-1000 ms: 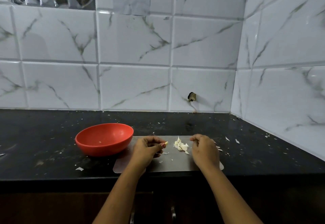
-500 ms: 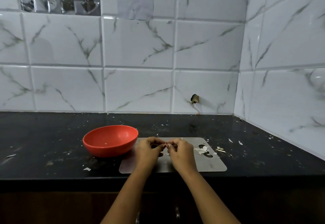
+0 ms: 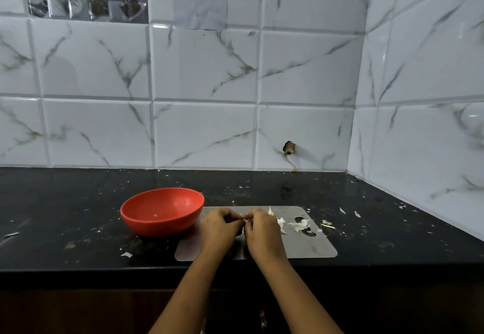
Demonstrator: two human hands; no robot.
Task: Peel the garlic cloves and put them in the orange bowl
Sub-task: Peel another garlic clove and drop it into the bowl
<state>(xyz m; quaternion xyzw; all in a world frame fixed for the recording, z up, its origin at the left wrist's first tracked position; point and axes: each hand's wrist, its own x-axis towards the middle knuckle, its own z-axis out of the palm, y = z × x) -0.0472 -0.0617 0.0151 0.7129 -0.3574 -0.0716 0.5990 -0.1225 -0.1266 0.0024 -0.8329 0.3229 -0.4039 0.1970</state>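
Note:
An orange bowl [image 3: 162,210] stands on the black counter, left of a grey cutting mat [image 3: 301,247]. Over the mat's left half my left hand [image 3: 220,229] and my right hand [image 3: 263,231] meet fingertip to fingertip. Both pinch one small garlic clove [image 3: 244,220], of which only a pale sliver shows between the fingers. White garlic pieces and skins [image 3: 296,225] lie on the mat just right of my right hand. A tiny pale bit lies inside the bowl.
Bits of garlic skin [image 3: 327,223] are scattered over the black counter [image 3: 65,202], right of the mat and near the front edge. White marble tiles close off the back and right side. The counter's front edge runs just below the mat.
A second ago my right hand was at the garlic pile, apart from the left. It has come left to meet my left hand at the clove. The view also shifted slightly.

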